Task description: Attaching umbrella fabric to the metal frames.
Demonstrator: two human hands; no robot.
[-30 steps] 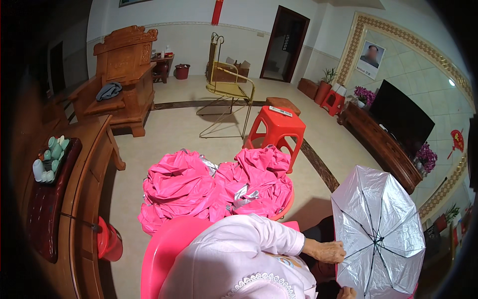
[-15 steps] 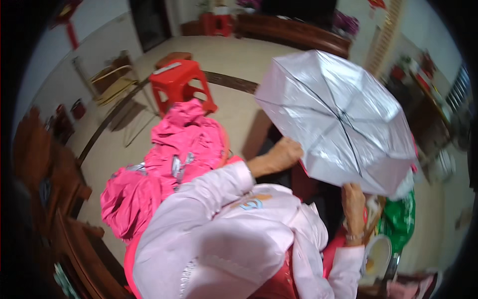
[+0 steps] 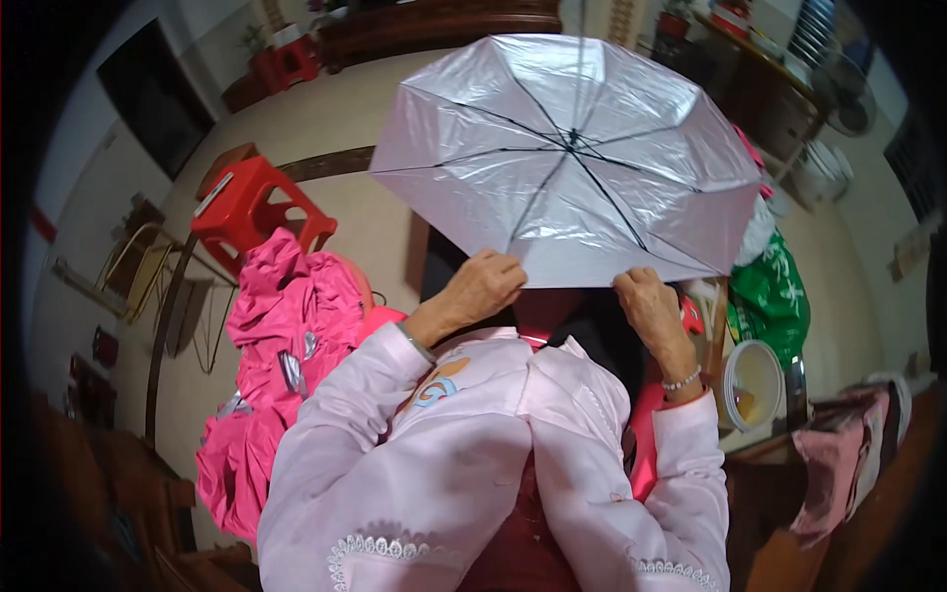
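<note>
An opened umbrella (image 3: 631, 212) spreads out in front of me, its silvery lining and dark ribs facing me. My left hand (image 3: 485, 288) pinches the near edge of the canopy, fingers closed on the cloth. Farther right along the same edge, my right hand (image 3: 648, 304) also grips the hem with its fingers curled. Between the two hands the edge runs fairly straight. Below it are my lap and dark trousers, partly hidden by the canopy.
Left of me lies a heap of bright pink fabric (image 3: 281, 331), with a red plastic stool (image 3: 258, 205) behind it. On the right are a green plastic bag (image 3: 771, 306) and a white bucket (image 3: 731, 387). A long wooden cabinet (image 3: 434, 28) stands far ahead.
My view has turned right, and the umbrella now lies more squarely ahead of me. Both hands are now at its near edge, the left one clearly gripping the hem.
</note>
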